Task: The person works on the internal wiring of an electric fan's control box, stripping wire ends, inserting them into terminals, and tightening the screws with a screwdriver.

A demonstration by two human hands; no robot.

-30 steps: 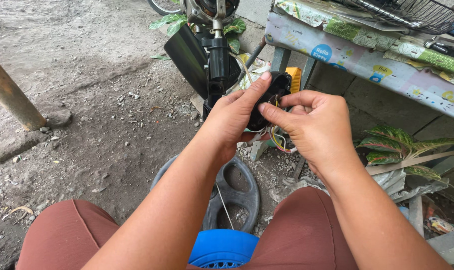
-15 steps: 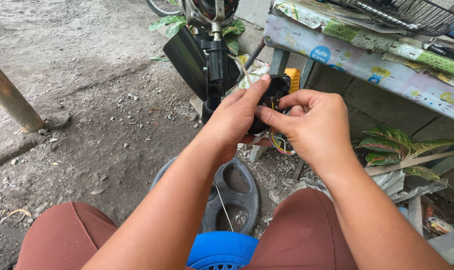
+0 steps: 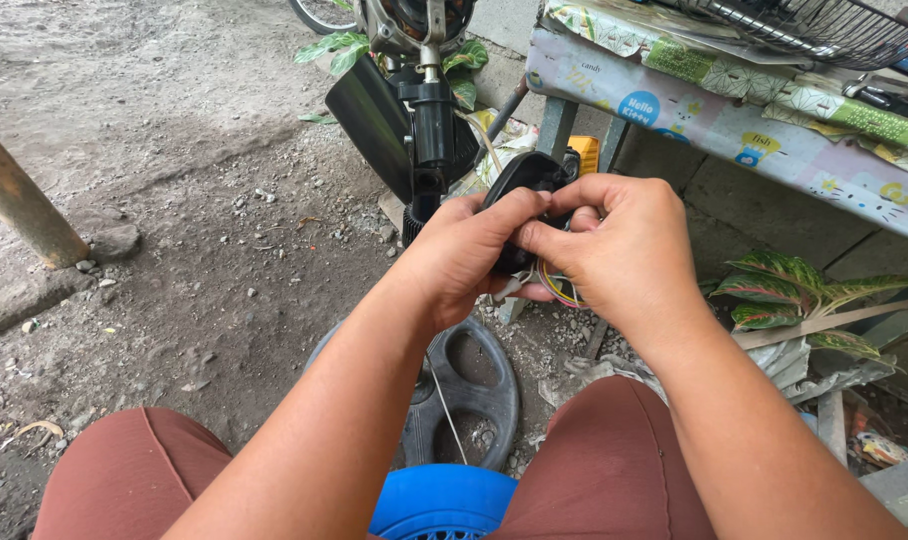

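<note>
1. The left hand (image 3: 469,255) grips a black plastic part (image 3: 522,190) from the left side. Its fingers are closed around the part and the thumb presses on the front face.
2. The right hand (image 3: 624,245) meets the same part from the right. The thumb and forefinger are pinched together on the lower edge of the part, and the other fingers are curled over its top.
3. The black plastic part is held in the air between both hands, above the dirt ground (image 3: 174,250), in front of the person's knees. It rests on no surface.
4. Coloured wires (image 3: 559,290) hang in a loop from under the part, just below the right hand.
5. Behind the hands stands an electric fan assembly (image 3: 419,110) with a dark blade and a black neck; it is near the part, but contact cannot be told.
6. Below the forearms a dark round fan base (image 3: 469,385) lies on the ground, and a blue plastic rim (image 3: 439,500) shows between the thighs.
7. At the right is a bench with a patterned cloth (image 3: 734,115), and a wire fan guard (image 3: 824,30) lies on its top edge.
8. A leafy plant (image 3: 794,290) lies under the bench.
9. A wooden post (image 3: 19,200) leans at the left edge of the ground.
</note>
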